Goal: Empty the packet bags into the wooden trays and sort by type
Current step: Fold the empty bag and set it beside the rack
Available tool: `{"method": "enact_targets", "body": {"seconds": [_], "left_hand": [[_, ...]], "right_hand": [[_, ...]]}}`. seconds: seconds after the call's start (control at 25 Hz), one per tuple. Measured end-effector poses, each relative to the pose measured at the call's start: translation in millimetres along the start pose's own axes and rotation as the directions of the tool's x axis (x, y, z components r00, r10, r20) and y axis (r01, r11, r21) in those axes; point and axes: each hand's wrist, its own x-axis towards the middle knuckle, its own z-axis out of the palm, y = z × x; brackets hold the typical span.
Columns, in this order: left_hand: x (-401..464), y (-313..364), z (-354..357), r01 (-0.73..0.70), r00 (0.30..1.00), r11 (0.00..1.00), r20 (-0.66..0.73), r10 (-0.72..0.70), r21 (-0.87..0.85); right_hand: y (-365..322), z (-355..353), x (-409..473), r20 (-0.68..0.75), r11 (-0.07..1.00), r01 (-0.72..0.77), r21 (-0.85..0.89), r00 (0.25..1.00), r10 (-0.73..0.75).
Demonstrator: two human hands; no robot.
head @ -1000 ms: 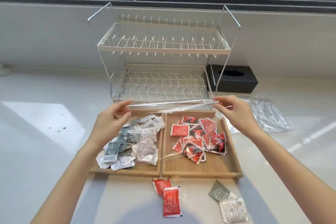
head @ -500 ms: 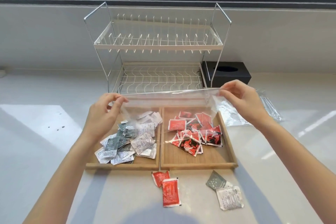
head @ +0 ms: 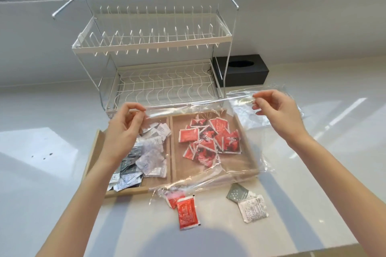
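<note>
White glossy countertop under a window, bright daylight. Clear empty plastic bag held stretched flat above the trays, top edge taut between both hands, lower edge sagging past the tray fronts; nothing left inside as far as visible. Left hand pinches the bag's left top corner with thumb and fingertips; right hand pinches the right top corner the same way.

Under the bag: right wooden tray holding a heap of red sauce packets, left wooden tray holding white and grey-green packets, partly hidden by the left wrist. Trays sit side by side, touching.

Progress, judging from the layout: emptying looks mostly done, sorting nearly done. Left over: two red packets on the counter just in front of the trays, plus a grey-green packet and a white printed packet near the right tray's front corner. These four likely still need to go in. Held bag still to be set aside.

Further out: second crumpled clear bag lying right of the trays, white two-tier wire dish rack behind them, black tissue box beside the rack.
</note>
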Motion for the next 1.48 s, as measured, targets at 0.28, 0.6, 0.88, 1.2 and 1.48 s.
{"method": "enact_targets", "body": {"seconds": [0.28,0.6,0.88,1.2,1.48], "left_hand": [[2,13,77,0.076,0.987,0.989,0.130,-0.093,0.127],[19,30,200,0.104,0.974,0.965,0.172,-0.148,0.241],[65,27,281,0.218,0.976,0.940,-0.041,-0.215,0.264],[127,-7,330,0.271,0.962,0.911,-0.087,-0.257,0.311],[147,-53,355,0.301,0.939,0.788,-0.025,-0.343,0.537]], "right_hand": [[34,-62,12,-0.045,0.989,-0.050,-0.138,0.998,0.045],[82,-152,55,0.027,0.963,-0.064,-0.262,0.997,0.074],[125,-185,119,0.100,0.945,-0.101,-0.310,0.985,0.138],[183,-169,205,0.136,0.926,-0.153,-0.346,0.968,0.211],[233,-139,231,0.179,0.907,-0.143,-0.397,0.957,0.229]]}}
